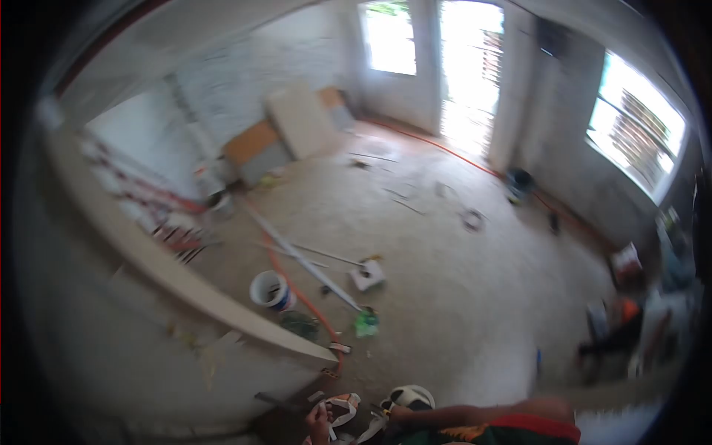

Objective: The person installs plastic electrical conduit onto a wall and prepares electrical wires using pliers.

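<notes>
At the bottom edge, my left hand (319, 421) has its fingers closed near a thin white strip (343, 417), which looks pinched in them. My right hand (399, 415) reaches in from the right, bent round a small dark and yellowish thing (386, 406) that is too blurred to name. The white strip hangs in loops between the two hands, and part of it runs below the frame. Just beyond my right hand stands a round white container (412, 397), partly covered by the hand and arm.
A pale beam or ledge (193, 293) curves along the left. An orange hose (305, 302) crosses the floor by a white bucket (271, 289), a long pipe (319, 271) and a green bag (366, 322). Boards (304, 122) lean at the back wall; clutter (623, 326) lies right.
</notes>
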Available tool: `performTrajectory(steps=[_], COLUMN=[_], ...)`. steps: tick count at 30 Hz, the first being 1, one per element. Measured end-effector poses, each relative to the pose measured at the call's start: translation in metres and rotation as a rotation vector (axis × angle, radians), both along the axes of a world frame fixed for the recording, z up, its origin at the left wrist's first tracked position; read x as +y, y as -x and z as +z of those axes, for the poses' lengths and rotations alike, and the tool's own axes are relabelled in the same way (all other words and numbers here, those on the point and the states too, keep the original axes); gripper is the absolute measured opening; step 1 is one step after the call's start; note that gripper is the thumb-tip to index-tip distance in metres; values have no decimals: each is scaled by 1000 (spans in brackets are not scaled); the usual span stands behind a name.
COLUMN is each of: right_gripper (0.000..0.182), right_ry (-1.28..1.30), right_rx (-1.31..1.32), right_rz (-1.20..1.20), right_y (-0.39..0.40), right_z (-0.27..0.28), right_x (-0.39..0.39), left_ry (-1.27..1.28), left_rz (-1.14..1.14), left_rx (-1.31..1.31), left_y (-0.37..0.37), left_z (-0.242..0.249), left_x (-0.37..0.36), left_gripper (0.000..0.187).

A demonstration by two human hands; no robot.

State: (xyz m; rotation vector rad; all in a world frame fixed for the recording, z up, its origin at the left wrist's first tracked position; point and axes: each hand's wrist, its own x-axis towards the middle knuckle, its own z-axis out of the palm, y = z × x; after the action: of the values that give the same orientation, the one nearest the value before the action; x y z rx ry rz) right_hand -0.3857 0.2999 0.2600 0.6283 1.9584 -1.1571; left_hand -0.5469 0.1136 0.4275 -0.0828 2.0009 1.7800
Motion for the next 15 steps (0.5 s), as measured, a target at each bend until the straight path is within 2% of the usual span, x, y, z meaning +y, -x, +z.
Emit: performTrajectory(steps=[2, 3, 4, 5, 6, 7, 8, 9, 10, 11, 12, 13, 15], right_gripper=[49, 44, 36, 43, 36, 33, 26, 20, 24, 26, 27, 28, 32], right_ry=[-30, -177, -139, -187, 173, -9, -37, 113, 242, 228, 149, 196, 188], right_rx=[72, 200, 225, 432, 678, 485, 339, 579, 858, 818, 898, 972, 931], right_rz=[194, 39, 53, 229, 232, 139, 84, 83, -57, -77, 40, 103, 183], right_y=[14, 18, 28, 26, 44, 69, 86, 89, 99, 107, 114, 114, 119], right_z=[-5, -27, -101, -66, -80, 9, 103, 84, 149, 198, 225, 257, 308], right_x=[13, 11, 9, 32, 47, 58, 73, 87, 86, 87, 94, 101, 108], left_ry=[-15, -2, 6, 6, 35, -19, -23, -3, -70, -110, -126, -147, -120], left_rz=[-74, 18, 29, -22, 33, 23, -1, -5, -16, -43, -30, -25, -92], left_rx=[55, 93, 229, 214, 318, 235, 253, 279, 281, 340, 347, 374, 333], left_y=[14, 17, 26, 33, 33, 38, 45, 46, 51, 54, 54, 48, 50], left_z=[-14, 4, 1, 32, 66, 90, 110, 136, 142, 155, 174, 187, 194], left_x=[-6, 3, 2, 5, 15, 16, 18, 22, 20, 20, 24, 29, 27], left_gripper=[24, 21, 22, 23, 23, 26, 29, 29, 28, 29, 28, 27, 24])
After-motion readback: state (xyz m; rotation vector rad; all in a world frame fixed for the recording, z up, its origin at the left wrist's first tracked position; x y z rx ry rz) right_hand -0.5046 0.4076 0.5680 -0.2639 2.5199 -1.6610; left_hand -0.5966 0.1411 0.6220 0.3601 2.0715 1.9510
